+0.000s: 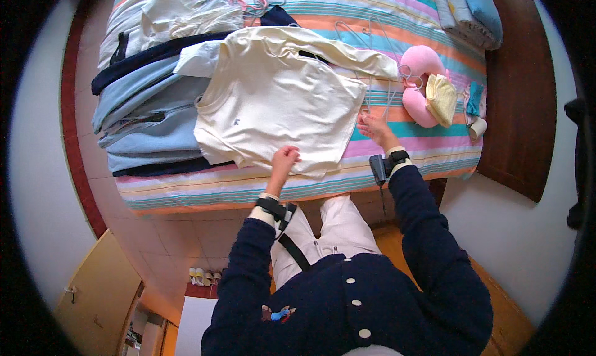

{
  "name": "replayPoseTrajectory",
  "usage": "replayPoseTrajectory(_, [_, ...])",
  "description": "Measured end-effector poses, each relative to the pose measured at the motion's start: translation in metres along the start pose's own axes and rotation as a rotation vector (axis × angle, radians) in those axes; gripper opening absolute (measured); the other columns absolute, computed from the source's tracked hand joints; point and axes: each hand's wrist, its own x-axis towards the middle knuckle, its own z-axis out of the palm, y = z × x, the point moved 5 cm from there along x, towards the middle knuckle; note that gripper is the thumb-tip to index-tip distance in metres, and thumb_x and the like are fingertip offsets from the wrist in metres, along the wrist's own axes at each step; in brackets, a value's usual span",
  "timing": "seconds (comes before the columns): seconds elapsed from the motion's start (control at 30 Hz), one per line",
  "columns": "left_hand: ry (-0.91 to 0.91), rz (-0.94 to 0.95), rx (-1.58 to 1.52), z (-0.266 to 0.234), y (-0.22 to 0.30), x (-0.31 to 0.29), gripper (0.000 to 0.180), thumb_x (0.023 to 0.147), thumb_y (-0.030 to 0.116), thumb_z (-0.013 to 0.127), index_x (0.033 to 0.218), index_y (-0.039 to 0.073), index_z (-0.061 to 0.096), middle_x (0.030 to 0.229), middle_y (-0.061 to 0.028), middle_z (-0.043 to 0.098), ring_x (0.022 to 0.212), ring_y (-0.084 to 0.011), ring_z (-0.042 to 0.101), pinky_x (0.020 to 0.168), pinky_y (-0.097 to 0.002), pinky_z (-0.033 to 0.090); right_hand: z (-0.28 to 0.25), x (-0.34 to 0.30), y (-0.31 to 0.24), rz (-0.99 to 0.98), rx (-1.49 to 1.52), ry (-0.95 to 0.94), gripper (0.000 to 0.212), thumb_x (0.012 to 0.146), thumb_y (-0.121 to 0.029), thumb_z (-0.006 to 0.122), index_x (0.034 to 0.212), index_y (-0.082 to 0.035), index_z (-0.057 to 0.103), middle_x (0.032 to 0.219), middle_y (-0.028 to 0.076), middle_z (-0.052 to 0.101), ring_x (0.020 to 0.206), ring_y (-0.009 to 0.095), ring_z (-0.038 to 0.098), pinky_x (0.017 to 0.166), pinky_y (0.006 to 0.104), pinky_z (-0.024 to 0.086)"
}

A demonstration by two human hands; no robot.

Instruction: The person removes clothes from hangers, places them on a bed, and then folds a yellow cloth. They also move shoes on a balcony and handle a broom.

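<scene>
A cream long-sleeved top [279, 101] lies spread on the bed, its neckline to the left and one sleeve stretched along the far side. Over its near edge is my left hand [285, 160], fingers loosely bent and nothing visible in them. My right hand [376, 127] is just past the top's hem, its fingers closed around the near end of a thin wire hanger [388, 99]. More wire hangers [370, 36] lie beyond it, partly beside the sleeve. The exact finger contact is small and hard to make out.
Folded blue jeans [143, 120] and dark clothes are left of the top, white garments [186, 14] and pink hangers [253, 5] behind. A pink neck pillow [421, 61] with a yellow cloth [441, 99] lies right. Folded quilts [462, 14] sit at the far right, beside a dark wooden board [518, 95].
</scene>
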Motion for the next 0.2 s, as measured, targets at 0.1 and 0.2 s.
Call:
replayPoseTrajectory(0.1, [-0.145, -0.03, 0.186, 0.064, -0.03, 0.006, 0.02, 0.082, 0.015, 0.054, 0.094, 0.002, 0.063, 0.076, -0.0091, 0.064, 0.067, -0.0137, 0.063, 0.062, -0.0265, 0.049, -0.007, 0.028, 0.007, -0.052, 0.114, -0.019, 0.028, 0.086, -0.029, 0.056, 0.106, -0.011, 0.051, 0.093, -0.001, 0.055, 0.087, 0.013, 0.055, 0.072, 0.0281, 0.046])
replayPoseTrajectory(0.2, [-0.041, 0.144, 0.57, 0.102, -0.044, 0.015, 0.026, 0.079, 0.026, 0.057, 0.096, 0.008, 0.065, 0.083, -0.0113, 0.067, 0.077, -0.0243, 0.064, 0.073, -0.0343, 0.049, -0.014, 0.057, 0.014, -0.03, 0.132, -0.025, 0.027, 0.086, -0.029, 0.057, 0.107, -0.013, 0.051, 0.096, -0.003, 0.054, 0.09, 0.012, 0.053, 0.075, 0.0272, 0.046])
